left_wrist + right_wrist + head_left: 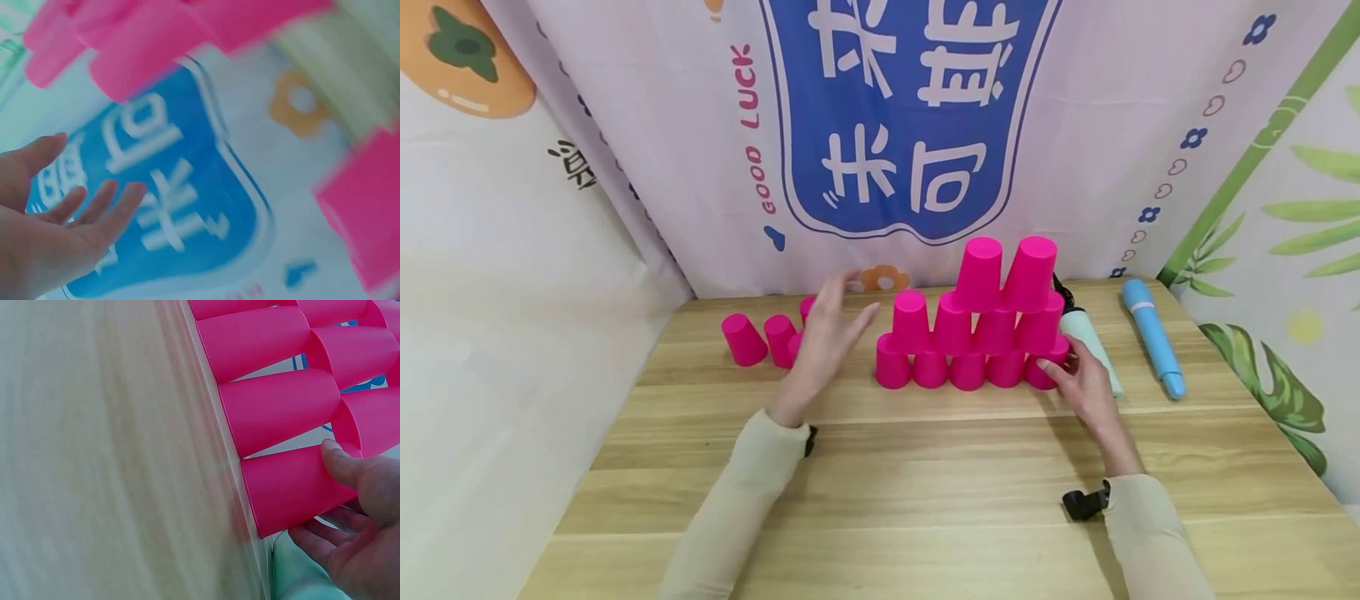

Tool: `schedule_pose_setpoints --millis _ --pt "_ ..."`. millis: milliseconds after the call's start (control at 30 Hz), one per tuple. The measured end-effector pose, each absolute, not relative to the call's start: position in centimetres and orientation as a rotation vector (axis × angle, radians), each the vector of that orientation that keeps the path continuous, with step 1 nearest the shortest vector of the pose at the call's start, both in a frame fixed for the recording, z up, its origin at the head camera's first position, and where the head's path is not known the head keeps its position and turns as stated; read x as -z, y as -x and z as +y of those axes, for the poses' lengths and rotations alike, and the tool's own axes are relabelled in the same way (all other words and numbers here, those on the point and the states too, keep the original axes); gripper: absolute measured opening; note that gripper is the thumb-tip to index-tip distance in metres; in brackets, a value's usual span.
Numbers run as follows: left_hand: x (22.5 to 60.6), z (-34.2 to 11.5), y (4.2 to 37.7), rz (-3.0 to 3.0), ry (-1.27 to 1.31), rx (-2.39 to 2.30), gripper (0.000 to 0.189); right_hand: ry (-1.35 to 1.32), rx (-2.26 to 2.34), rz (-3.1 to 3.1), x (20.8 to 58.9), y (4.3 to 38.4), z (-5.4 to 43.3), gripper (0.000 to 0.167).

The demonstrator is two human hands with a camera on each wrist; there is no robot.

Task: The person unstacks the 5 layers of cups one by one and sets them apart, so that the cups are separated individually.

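Observation:
Upside-down pink cups form a stepped stack, with several in the bottom row [930, 371], several in the middle row and two top cups [981, 275]. My right hand [1086, 387] grips the rightmost bottom cup [290, 487], thumb on its front and fingers round its far side. Left of the stack, my left hand [827, 342] is raised with fingers spread and holds nothing. More pink cups [743, 340] stand beyond and left of it, some partly hidden by the hand. The left wrist view is blurred, showing the empty left hand [62, 231] below the stack's cups.
A pale green bottle [1093, 354] lies just behind and right of the stack, near my right hand. Farther right lies a blue microphone-like object [1153, 337]. A printed cloth [700, 208] hangs along the wooden table's [925, 483] back edge.

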State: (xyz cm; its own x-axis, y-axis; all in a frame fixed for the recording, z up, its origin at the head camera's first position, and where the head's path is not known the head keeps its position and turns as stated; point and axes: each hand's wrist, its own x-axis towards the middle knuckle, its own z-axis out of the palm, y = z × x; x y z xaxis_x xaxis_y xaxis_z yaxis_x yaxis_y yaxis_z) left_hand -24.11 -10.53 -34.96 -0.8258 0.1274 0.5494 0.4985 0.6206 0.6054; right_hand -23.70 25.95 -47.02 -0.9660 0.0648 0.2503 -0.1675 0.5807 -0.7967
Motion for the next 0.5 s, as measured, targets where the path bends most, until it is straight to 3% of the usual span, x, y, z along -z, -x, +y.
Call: schedule_pose_setpoints --millis 200,500 --pt "32.9 -4.7 26.0 -2.344 0.680 1.440 0.065 -0.085 -1.355 -2.552 47.3 23.7 26.3 0.061" --pt "32.6 0.1 27.6 -2.450 0.625 1.585 0.079 -0.102 -1.373 -2.539 47.1 23.8 26.2 0.061"
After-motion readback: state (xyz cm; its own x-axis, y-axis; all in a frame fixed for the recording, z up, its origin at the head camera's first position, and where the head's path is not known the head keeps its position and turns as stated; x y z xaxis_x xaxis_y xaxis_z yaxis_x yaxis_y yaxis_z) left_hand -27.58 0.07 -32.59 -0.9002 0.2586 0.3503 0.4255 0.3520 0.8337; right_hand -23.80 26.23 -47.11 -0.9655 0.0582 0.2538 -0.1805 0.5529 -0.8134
